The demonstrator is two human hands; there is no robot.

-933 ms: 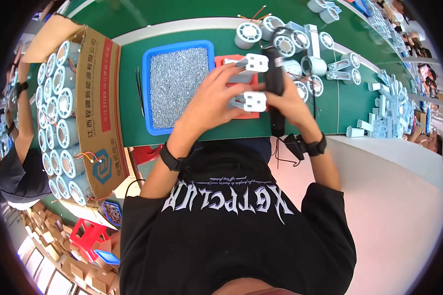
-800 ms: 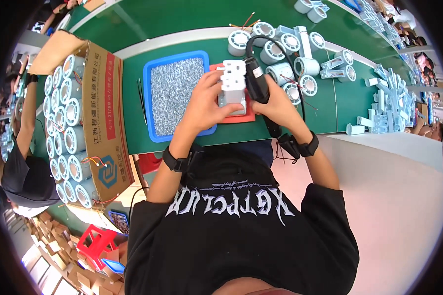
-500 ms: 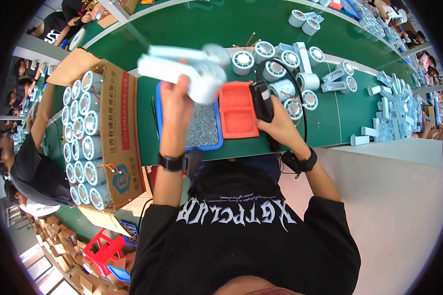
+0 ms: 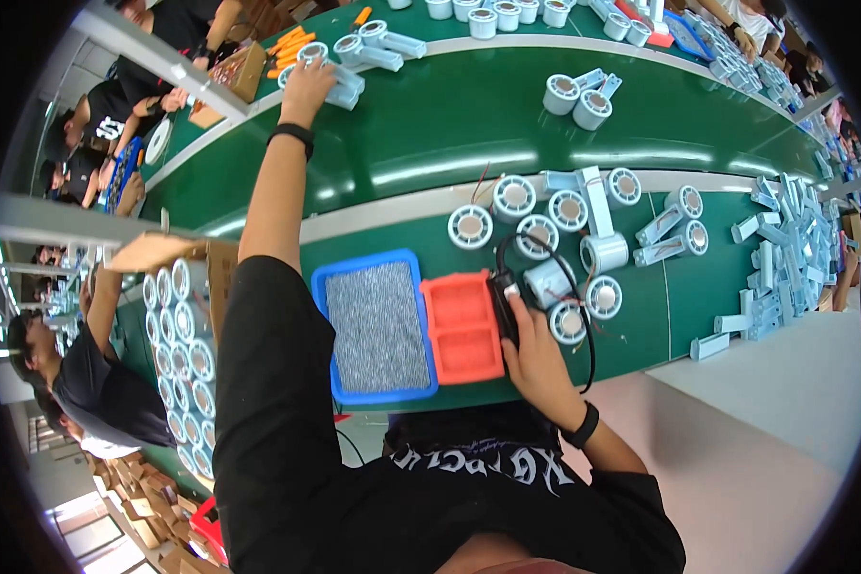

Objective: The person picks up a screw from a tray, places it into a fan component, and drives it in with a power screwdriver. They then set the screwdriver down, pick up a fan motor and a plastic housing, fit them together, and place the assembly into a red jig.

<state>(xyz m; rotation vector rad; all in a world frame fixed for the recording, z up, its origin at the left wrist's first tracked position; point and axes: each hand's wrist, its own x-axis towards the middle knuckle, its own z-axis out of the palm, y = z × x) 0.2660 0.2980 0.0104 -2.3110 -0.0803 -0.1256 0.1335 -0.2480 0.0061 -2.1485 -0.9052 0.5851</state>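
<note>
Carried from over the blue tray (image 4: pixel 387 395) to the far green bench (image 4: pixel 440 110), two bracketed motors (image 4: pixel 347 89) sit under the left hand (image 4: pixel 308 93), its grip unclear; the right hand (image 4: pixel 542 365) grasps a corded electric screwdriver (image 4: pixel 503 311) beside the orange tray (image 4: pixel 466 356).

The surface (image 4: pixel 450 124) was brightly lit and streaked with glare; the window (image 4: pixel 100 529) was washed out, and edges were bowed toward the dark rim.

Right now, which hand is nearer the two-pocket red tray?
Right: the right hand is just right of the red tray; the left hand is far beyond it, leftward.
</note>
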